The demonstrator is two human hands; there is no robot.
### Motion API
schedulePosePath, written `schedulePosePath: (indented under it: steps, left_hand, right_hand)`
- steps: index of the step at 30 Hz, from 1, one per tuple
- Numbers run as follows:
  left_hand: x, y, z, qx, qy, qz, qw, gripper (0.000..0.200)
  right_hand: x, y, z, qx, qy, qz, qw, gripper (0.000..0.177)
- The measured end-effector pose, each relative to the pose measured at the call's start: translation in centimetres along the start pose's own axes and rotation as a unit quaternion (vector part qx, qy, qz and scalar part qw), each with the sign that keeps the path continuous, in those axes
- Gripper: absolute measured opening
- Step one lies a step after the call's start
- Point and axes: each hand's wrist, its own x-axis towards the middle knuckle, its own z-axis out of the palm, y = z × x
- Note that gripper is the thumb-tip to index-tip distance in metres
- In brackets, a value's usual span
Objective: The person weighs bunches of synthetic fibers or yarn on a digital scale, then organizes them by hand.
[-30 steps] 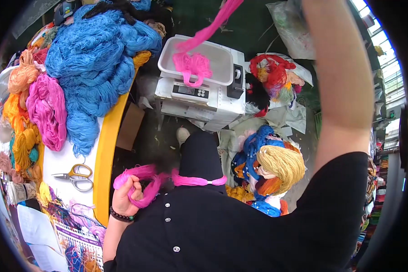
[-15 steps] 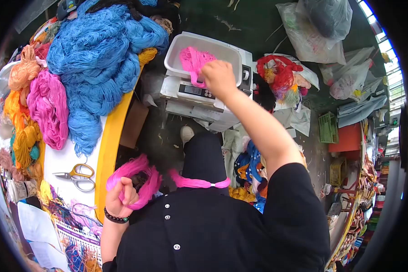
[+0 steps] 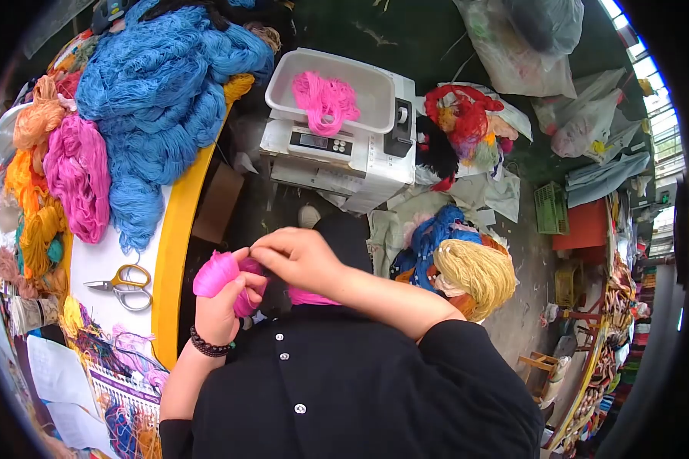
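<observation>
My left hand is closed around a bunched skein of bright pink yarn, in front of my body. Against its upper side, my right hand pinches with thumb and fingertips; what lies in the pinch is too small to make out. Another length of pink yarn lies across my lap, partly hidden under my right forearm. Farther off, a pink bundle rests in a white plastic tray on a digital scale, one end draped over the tray's front rim.
On the yellow-edged table at left lie blue yarn, magenta yarn and scissors. Beige yarn sits on a pile at my right. Red yarn and plastic bags are beyond.
My right hand has left the pink bundle in the tray and come back to my left hand. The pink skein in my left hand is now gathered more tightly.
</observation>
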Motion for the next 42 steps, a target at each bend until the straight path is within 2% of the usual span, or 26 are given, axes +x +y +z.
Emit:
schedulePosePath:
  steps: [1,4,8,10,14,17,19,20,22,23,25,26,28,33,36,42]
  left_hand:
    - [-0.1,-0.1,0.5,0.000,0.002,0.015,1.000,0.045]
    - [-0.2,-0.6,1.3,-0.002,0.008,0.037,0.999,0.048]
    - [-0.3,-1.1,1.5,0.011,-0.003,0.021,1.000,0.049]
    - [-0.3,-1.3,1.5,0.003,-0.003,0.019,1.000,0.049]
    - [-0.2,-1.6,1.4,0.002,-0.004,0.015,1.000,0.047]
    - [0.2,-2.0,1.7,0.007,0.000,0.011,1.000,0.047]
    - [0.4,-2.3,1.6,0.018,-0.013,0.007,1.000,0.047]
    - [0.5,-2.2,1.6,0.024,-0.012,0.004,1.000,0.048]
    - [0.5,-2.1,1.6,0.014,-0.005,0.004,1.000,0.050]
    - [0.4,-1.8,1.5,0.013,0.002,-0.002,1.000,0.050]
    - [0.2,-1.4,1.3,0.009,0.008,-0.007,1.000,0.047]
    - [0.3,-1.3,1.2,0.008,0.011,-0.007,1.000,0.047]
    - [0.3,-1.3,1.0,-0.051,0.004,-0.016,0.999,0.044]
    - [0.2,-1.7,1.0,-0.026,0.007,-0.007,1.000,0.042]
    - [0.0,-1.7,1.0,-0.025,0.012,-0.008,1.000,0.041]
    - [-0.2,-1.7,0.7,-0.090,0.006,0.008,0.996,0.036]
  right_hand:
    - [-0.3,-1.0,0.7,0.095,-0.007,0.083,0.992,0.021]
    - [-0.7,-1.4,0.7,0.246,-0.036,0.199,0.948,0.022]
    - [-1.3,-0.6,0.6,0.248,-0.046,0.193,0.948,0.023]
    - [-1.5,-0.3,0.8,0.296,-0.053,0.200,0.933,0.022]
    - [-1.5,-0.8,0.2,0.264,-0.046,0.188,0.945,0.016]
    - [-1.4,-0.9,0.1,0.280,-0.101,0.198,0.934,0.012]
    - [-1.5,-0.3,0.7,0.318,-0.140,0.233,0.908,0.012]
    - [-1.5,-0.2,0.9,0.338,-0.138,0.239,0.900,0.012]
    - [-1.4,-0.2,0.9,0.305,-0.117,0.223,0.918,0.012]
    - [-1.3,-0.1,1.4,0.318,-0.078,0.203,0.923,0.011]
    - [-1.1,-1.1,0.8,0.406,-0.095,0.250,0.874,0.013]
    - [-1.3,0.0,1.3,0.370,-0.091,0.234,0.895,0.015]
    - [-1.1,-0.6,1.1,0.380,-0.093,0.249,0.886,0.015]
    - [-0.8,-1.9,0.8,0.381,-0.100,0.284,0.874,0.015]
    - [-1.0,-1.5,1.0,0.338,-0.116,0.287,0.889,0.014]
    - [-1.4,-1.4,1.4,0.403,-0.082,0.287,0.865,0.015]
